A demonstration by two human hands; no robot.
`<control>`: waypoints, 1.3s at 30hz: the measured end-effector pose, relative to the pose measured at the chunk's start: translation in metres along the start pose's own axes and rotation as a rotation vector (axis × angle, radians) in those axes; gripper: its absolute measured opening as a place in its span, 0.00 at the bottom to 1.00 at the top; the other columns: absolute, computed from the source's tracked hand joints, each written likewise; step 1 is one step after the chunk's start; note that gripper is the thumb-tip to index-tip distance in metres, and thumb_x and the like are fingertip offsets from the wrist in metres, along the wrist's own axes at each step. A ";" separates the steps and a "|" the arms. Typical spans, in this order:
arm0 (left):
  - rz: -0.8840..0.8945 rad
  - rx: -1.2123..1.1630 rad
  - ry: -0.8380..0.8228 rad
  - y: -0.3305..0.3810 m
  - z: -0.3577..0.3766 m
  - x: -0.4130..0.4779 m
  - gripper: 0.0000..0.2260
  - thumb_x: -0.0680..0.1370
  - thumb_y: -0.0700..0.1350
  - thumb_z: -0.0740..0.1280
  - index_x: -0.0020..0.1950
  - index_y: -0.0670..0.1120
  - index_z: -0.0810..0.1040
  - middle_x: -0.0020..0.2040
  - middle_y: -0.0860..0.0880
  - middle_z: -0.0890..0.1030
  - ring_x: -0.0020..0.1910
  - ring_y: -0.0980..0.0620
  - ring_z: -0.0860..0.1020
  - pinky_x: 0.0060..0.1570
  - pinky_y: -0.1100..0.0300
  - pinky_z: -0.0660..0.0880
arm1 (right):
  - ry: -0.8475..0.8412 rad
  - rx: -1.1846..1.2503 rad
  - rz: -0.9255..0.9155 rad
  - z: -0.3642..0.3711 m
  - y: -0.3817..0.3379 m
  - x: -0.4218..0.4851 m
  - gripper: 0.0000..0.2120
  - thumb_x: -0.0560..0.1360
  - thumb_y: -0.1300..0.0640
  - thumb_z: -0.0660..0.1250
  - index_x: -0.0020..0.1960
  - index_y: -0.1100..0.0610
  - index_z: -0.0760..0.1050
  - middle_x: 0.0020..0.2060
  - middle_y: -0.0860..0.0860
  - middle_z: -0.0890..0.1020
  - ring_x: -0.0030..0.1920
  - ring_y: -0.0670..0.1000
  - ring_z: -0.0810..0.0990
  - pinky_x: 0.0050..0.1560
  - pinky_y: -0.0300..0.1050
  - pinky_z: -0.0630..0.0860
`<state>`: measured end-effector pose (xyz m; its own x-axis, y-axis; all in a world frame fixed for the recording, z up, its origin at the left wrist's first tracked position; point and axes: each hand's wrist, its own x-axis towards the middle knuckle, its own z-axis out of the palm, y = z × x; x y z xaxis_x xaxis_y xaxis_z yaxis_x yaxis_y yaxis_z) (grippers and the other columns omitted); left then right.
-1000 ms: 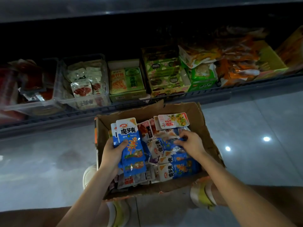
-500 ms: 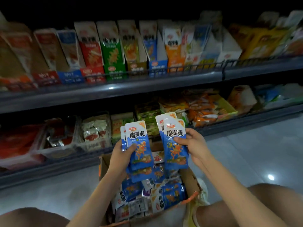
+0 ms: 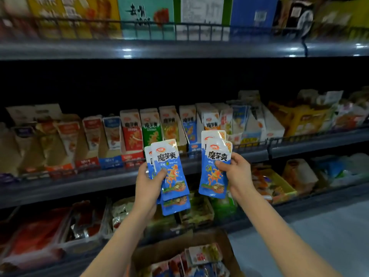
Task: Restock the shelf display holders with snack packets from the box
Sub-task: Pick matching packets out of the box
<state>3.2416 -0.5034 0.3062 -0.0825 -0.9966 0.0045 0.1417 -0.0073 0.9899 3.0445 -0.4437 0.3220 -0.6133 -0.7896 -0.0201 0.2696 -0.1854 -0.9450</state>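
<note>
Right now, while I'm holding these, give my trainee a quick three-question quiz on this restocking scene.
1. True or false: the left hand and right hand each grip blue packets.
2. The box is: A on the top shelf, B below the hands, C in the right hand.
3. Fill in: left of the green holder stands a ____ one.
Key: 1 true; 2 B; 3 red.

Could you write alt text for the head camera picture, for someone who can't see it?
A person's left hand and right hand each hold up a few blue snack packets in front of a shop shelf lined with upright display holders. A cardboard box with more packets sits below, between the forearms.
</note>
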 end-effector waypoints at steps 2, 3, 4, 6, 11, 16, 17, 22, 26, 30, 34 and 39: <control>0.039 -0.003 0.007 0.013 0.007 0.023 0.10 0.77 0.38 0.67 0.56 0.47 0.72 0.48 0.48 0.82 0.38 0.54 0.82 0.33 0.60 0.77 | 0.018 -0.012 -0.027 0.017 -0.006 0.027 0.11 0.72 0.72 0.67 0.51 0.61 0.74 0.43 0.55 0.83 0.34 0.49 0.84 0.30 0.44 0.79; 0.054 -0.003 0.007 0.018 0.010 0.034 0.11 0.77 0.38 0.67 0.57 0.46 0.71 0.49 0.48 0.82 0.39 0.53 0.82 0.34 0.58 0.77 | 0.026 -0.028 -0.043 0.026 -0.008 0.040 0.11 0.73 0.71 0.67 0.51 0.60 0.74 0.42 0.54 0.83 0.34 0.48 0.84 0.30 0.44 0.79; 0.071 -0.002 0.005 0.023 0.014 0.046 0.12 0.77 0.39 0.67 0.58 0.47 0.71 0.49 0.48 0.82 0.40 0.52 0.82 0.35 0.58 0.77 | 0.032 -0.051 -0.062 0.033 -0.010 0.054 0.10 0.73 0.70 0.68 0.50 0.58 0.73 0.42 0.53 0.84 0.33 0.48 0.84 0.30 0.44 0.79; 0.097 0.008 0.001 0.031 0.023 0.068 0.12 0.77 0.40 0.68 0.58 0.48 0.71 0.48 0.50 0.82 0.41 0.52 0.82 0.36 0.56 0.79 | 0.046 -0.099 -0.099 0.047 -0.014 0.079 0.10 0.74 0.68 0.67 0.47 0.55 0.73 0.41 0.51 0.84 0.34 0.48 0.84 0.29 0.45 0.79; 0.171 0.029 0.000 0.046 0.044 0.119 0.12 0.76 0.39 0.68 0.55 0.50 0.71 0.51 0.46 0.82 0.46 0.48 0.82 0.46 0.48 0.80 | 0.056 -0.195 -0.187 0.071 -0.021 0.133 0.08 0.76 0.63 0.68 0.51 0.53 0.74 0.44 0.52 0.84 0.35 0.51 0.82 0.28 0.44 0.76; 0.226 0.079 0.021 0.053 0.062 0.159 0.22 0.76 0.41 0.69 0.68 0.43 0.67 0.56 0.44 0.80 0.47 0.50 0.81 0.42 0.59 0.78 | 0.013 -0.249 -0.239 0.088 -0.018 0.168 0.05 0.76 0.62 0.68 0.48 0.54 0.74 0.39 0.52 0.82 0.31 0.50 0.82 0.26 0.45 0.78; 0.237 0.100 0.026 0.053 0.065 0.165 0.23 0.76 0.42 0.69 0.69 0.43 0.67 0.60 0.44 0.79 0.49 0.48 0.81 0.45 0.57 0.79 | -0.002 -0.274 -0.234 0.090 -0.016 0.173 0.04 0.76 0.61 0.68 0.47 0.54 0.74 0.38 0.52 0.82 0.29 0.49 0.80 0.25 0.44 0.76; 0.284 0.135 -0.007 0.052 0.069 0.184 0.23 0.78 0.42 0.67 0.71 0.45 0.64 0.59 0.53 0.73 0.47 0.55 0.78 0.39 0.64 0.76 | -0.087 -0.464 -0.254 0.094 -0.001 0.195 0.08 0.76 0.57 0.69 0.53 0.57 0.75 0.45 0.54 0.83 0.32 0.51 0.82 0.32 0.54 0.81; 0.262 0.096 0.030 0.042 0.061 0.199 0.23 0.76 0.41 0.69 0.70 0.45 0.67 0.64 0.44 0.75 0.61 0.41 0.75 0.59 0.44 0.74 | -0.105 -0.715 -0.372 0.078 0.017 0.213 0.13 0.70 0.40 0.71 0.46 0.48 0.76 0.41 0.47 0.82 0.40 0.51 0.83 0.38 0.56 0.81; 0.224 0.017 0.030 0.034 0.050 0.206 0.13 0.76 0.40 0.69 0.59 0.46 0.72 0.54 0.44 0.81 0.52 0.42 0.80 0.54 0.43 0.77 | -0.078 -0.830 -0.433 0.070 0.027 0.229 0.12 0.64 0.34 0.70 0.38 0.40 0.75 0.39 0.43 0.78 0.47 0.52 0.79 0.47 0.58 0.78; 0.207 -0.068 0.039 0.033 0.049 0.210 0.12 0.76 0.37 0.68 0.57 0.44 0.72 0.48 0.47 0.82 0.44 0.48 0.81 0.43 0.53 0.78 | -0.053 -0.732 -0.482 0.080 0.020 0.222 0.10 0.65 0.44 0.74 0.43 0.47 0.81 0.47 0.45 0.78 0.53 0.52 0.76 0.55 0.53 0.76; 0.191 -0.087 0.022 0.031 0.051 0.211 0.11 0.76 0.36 0.68 0.56 0.46 0.72 0.46 0.48 0.82 0.42 0.51 0.82 0.42 0.53 0.79 | 0.111 -1.291 -0.814 0.083 0.024 0.223 0.15 0.62 0.44 0.78 0.42 0.54 0.84 0.37 0.50 0.72 0.41 0.56 0.74 0.39 0.47 0.67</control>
<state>3.1782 -0.7098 0.3450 -0.0245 -0.9821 0.1868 0.2372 0.1759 0.9554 2.9760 -0.6728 0.3224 -0.3371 -0.6711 0.6603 -0.9309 0.1328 -0.3402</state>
